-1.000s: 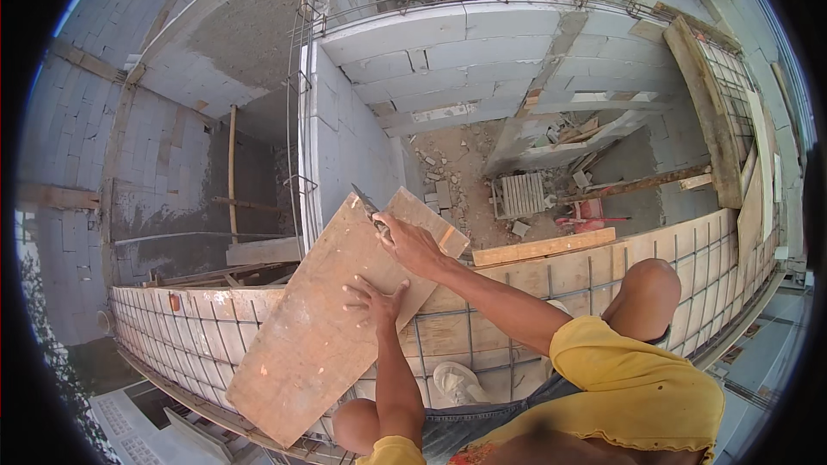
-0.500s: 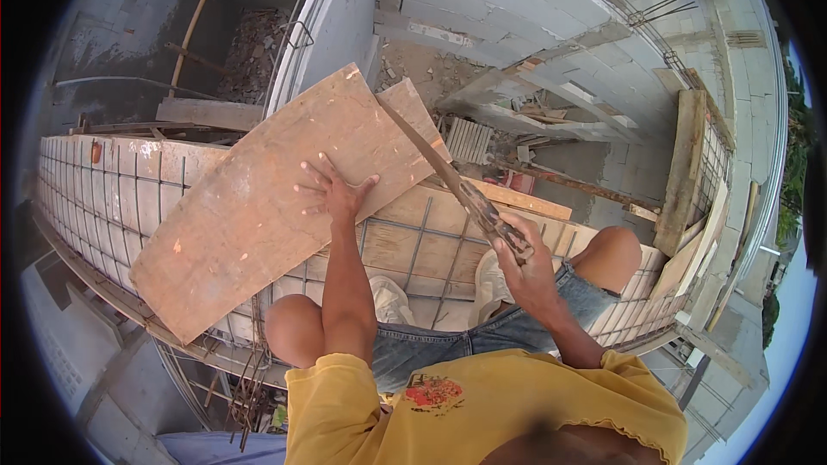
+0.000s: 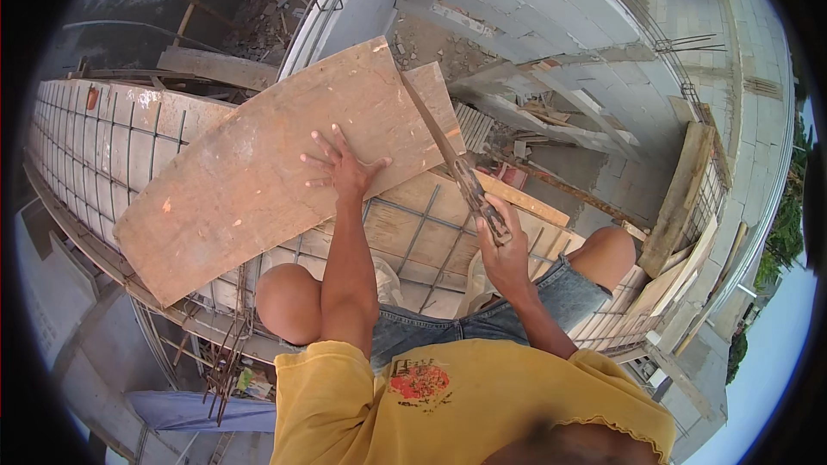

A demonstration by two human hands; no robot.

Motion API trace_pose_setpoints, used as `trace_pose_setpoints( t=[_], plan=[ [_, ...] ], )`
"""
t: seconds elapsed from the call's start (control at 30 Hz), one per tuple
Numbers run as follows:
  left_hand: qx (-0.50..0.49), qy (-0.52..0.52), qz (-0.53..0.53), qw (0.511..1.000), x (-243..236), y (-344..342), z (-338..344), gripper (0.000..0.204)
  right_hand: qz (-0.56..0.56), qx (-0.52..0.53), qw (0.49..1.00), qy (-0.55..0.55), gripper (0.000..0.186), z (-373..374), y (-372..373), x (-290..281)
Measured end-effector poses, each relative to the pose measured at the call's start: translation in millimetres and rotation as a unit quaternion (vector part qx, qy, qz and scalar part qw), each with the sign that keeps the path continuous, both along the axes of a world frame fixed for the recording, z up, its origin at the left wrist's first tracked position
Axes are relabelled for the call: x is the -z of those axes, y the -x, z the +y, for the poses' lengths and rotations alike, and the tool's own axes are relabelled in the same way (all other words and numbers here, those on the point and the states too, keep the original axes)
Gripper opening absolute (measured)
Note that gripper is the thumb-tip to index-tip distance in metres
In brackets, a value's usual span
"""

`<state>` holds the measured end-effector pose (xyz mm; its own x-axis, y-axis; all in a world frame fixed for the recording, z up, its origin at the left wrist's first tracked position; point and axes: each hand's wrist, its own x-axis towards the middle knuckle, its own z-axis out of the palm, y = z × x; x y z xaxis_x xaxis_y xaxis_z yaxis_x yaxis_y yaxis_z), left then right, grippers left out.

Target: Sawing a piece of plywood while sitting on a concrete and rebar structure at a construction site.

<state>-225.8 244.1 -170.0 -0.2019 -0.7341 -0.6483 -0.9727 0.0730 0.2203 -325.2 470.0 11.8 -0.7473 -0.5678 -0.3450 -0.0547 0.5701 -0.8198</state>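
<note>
Rebar-laid formwork (image 3: 388, 234) underlies the plywood board (image 3: 233, 181), pressed by the flat, finger-spread left hand (image 3: 350, 176) while the right hand (image 3: 506, 254) clasps the saw (image 3: 437, 129), apparently cutting; another stroke would need steady pressure.

A yellow, red-printed shirt (image 3: 491, 383) tops blue denim shorts (image 3: 422, 333) and pale shoes (image 3: 387, 284).

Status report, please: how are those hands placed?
Left fingers spread flat on board. Right fingers gripping saw. Saw angled at board's right end. Left knee near board's edge.
</note>
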Motion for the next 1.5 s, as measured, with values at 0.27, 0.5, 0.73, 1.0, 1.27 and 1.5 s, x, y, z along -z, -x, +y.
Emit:
trace_pose_setpoints(
  t=[0.27,0.5,0.73,1.0,1.27,1.5],
  plan=[
    [0.019,0.015,0.045,0.999,5.3,29.9,3.5,0.142,0.091,0.017,0.994,0.067,0.038,-109.4,77.3,79.5],
    [-0.004,-0.008,0.015,1.0,-1.1,6.1,-3.7,0.141,0.024,0.001,0.999,0.036,0.039,-16.0,4.3,26.1],
    [0.009,0.004,0.025,1.0,-5.0,15.5,-4.3,0.139,0.058,-0.003,0.998,0.028,0.038,-59.7,31.1,42.1],
    [-0.017,-0.008,0.02,1.0,4.3,7.4,-7.4,0.139,0.093,-0.018,0.994,0.048,0.04,-18.4,1.0,34.9],
    [0.01,0.005,0.037,0.999,1.1,30.4,0.0,0.138,0.064,-0.012,0.997,0.043,0.038,-88.6,60.1,69.6],
    [-0.014,-0.009,0.037,0.999,16.3,7.2,-7.8,0.139,-0.021,0.029,0.999,0.013,0.037,-19.6,7.2,29.7]
  ],
)
